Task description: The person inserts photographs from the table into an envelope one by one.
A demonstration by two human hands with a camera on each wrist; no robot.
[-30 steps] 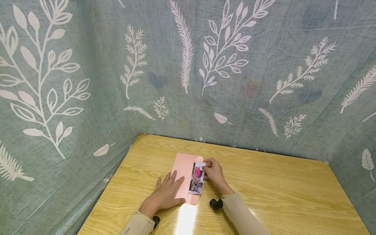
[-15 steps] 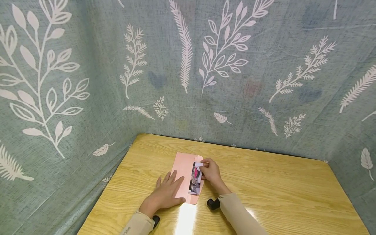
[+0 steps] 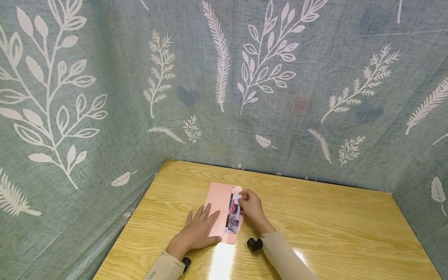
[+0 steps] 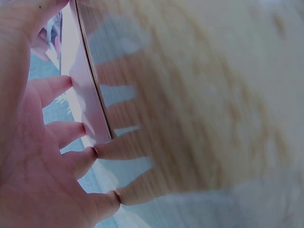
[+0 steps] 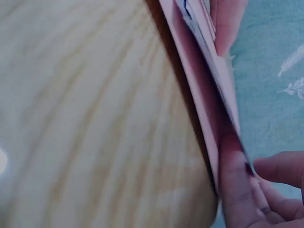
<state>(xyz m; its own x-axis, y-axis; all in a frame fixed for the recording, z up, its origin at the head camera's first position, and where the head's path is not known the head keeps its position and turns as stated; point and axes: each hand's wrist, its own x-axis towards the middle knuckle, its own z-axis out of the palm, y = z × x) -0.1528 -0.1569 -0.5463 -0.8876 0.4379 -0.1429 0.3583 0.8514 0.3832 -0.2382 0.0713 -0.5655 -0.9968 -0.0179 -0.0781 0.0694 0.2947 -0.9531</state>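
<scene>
A pink envelope [image 3: 220,194] lies on the wooden table with its flap side toward the right. From its opening sticks out a photo [image 3: 233,219] with a grey animal and a bright pink patch. My left hand [image 3: 200,231] rests on the envelope's left part, fingers spread; the left wrist view shows fingertips along the envelope [image 4: 88,102] and on the tabletop. My right hand [image 3: 253,206] pinches the photo's upper right edge. In the right wrist view, a finger [image 5: 235,183] reaches beneath the photo, above the flap [image 5: 192,85], with the thumb on the other side. The photo's left part is hidden inside the envelope.
The wooden table [image 3: 332,225] stretches away to the right. A green-blue curtain [image 3: 224,128] with white leaf patterns hangs behind it and along the left. Black wrist pieces [image 3: 254,244] sit at both cuffs.
My right hand has moved slightly left with the photo, and less of the photo shows outside the envelope. My left hand has stayed in place.
</scene>
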